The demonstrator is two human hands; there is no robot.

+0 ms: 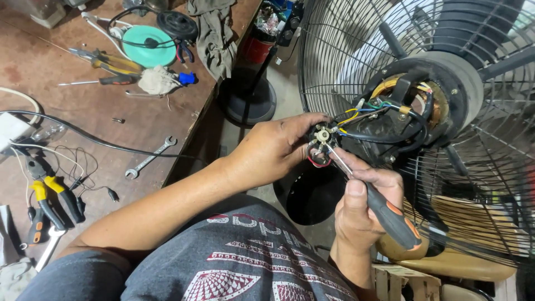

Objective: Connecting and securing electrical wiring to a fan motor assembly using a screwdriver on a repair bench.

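Behind the wire guard (345, 50) of a large fan, the open motor housing (423, 106) shows copper windings and coloured wires (362, 114) leading out to a small black switch (320, 146). Left hand (273, 150): fingers closed around the switch, holding it just in front of the motor, with its metal contacts facing the camera. Right hand (362, 200): wrapped in a fist around the black-and-orange handle of a screwdriver (384, 209), thumb along the handle; the thin shaft slants up and left, its tip touching the switch's contacts. Left of the person, a brown workbench (83, 111) carries yellow-handled pliers (53, 192), a wrench (149, 159), a black cable (83, 134), a teal disc (149, 45) and rags (159, 81).
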